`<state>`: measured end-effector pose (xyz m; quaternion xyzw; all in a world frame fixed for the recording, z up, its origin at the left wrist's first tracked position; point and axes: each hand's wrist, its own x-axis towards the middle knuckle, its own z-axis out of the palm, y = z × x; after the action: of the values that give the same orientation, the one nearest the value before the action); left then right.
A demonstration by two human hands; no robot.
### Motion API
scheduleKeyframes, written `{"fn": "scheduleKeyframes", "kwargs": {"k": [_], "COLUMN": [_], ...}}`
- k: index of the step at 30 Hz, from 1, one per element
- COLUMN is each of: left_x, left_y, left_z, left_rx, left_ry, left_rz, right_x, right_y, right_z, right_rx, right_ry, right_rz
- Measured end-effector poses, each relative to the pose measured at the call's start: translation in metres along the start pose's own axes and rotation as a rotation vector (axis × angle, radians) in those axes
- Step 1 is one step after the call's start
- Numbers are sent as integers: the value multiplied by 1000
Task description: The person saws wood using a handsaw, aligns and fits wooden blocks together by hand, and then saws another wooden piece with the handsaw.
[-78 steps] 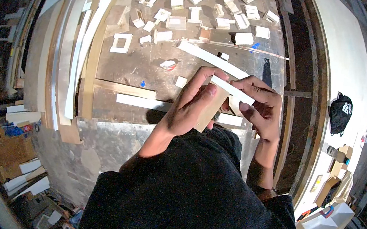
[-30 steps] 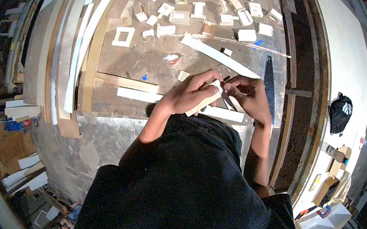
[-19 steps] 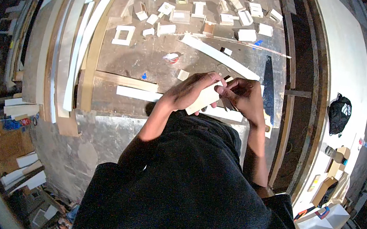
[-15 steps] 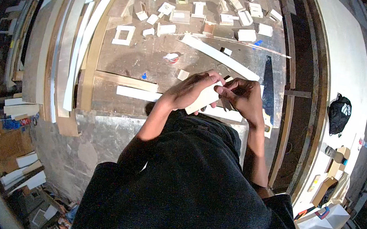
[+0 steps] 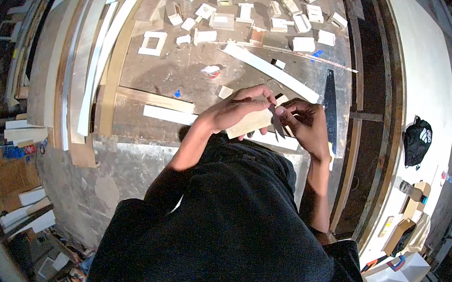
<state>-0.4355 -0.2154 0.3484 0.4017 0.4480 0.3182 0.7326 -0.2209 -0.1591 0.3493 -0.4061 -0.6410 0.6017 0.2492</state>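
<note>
My left hand [image 5: 236,110] is closed around a small pale wooden piece [image 5: 250,122], held tilted above the near edge of the work table [image 5: 154,77]. Right beside it, my right hand [image 5: 304,124] pinches a thin brown sheet [image 5: 278,126] that looks like sandpaper, at the wood's right end. Part of the sheet hangs down in a point. Fingers hide the far side of the wooden piece. Behind the hands, a small wooden block [image 5: 225,92] lies on the table.
Several small wooden frames and boxes [image 5: 222,20] cover the table's far part. A long white strip [image 5: 272,70] lies beyond my hands, a black handsaw [image 5: 331,103] to the right. Long boards [image 5: 113,63] are stacked at left. A black bag [image 5: 418,142] rests on the right-hand board.
The wooden piece has turned in my left hand, its upper face now darker. My right hand has shifted slightly, and more of the brown sheet shows, hanging downward.
</note>
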Motion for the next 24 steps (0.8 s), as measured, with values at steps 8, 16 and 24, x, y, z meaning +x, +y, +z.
{"fn": "scheduleKeyframes", "kwargs": {"k": [8,16,24], "left_x": [0,1,-2], "left_y": [2,1,3], "left_z": [0,0,4], "left_rx": [19,-33,-17], "left_ry": [-18,16,77], "left_rz": [9,-30,20], "right_x": [-4,-7,-5], "right_y": [0,-7,-1], "right_z": [0,1,5], "right_rx": [-9,58,-21], "right_ry": [15,4,41], "right_rz": [30,-25,-50]}}
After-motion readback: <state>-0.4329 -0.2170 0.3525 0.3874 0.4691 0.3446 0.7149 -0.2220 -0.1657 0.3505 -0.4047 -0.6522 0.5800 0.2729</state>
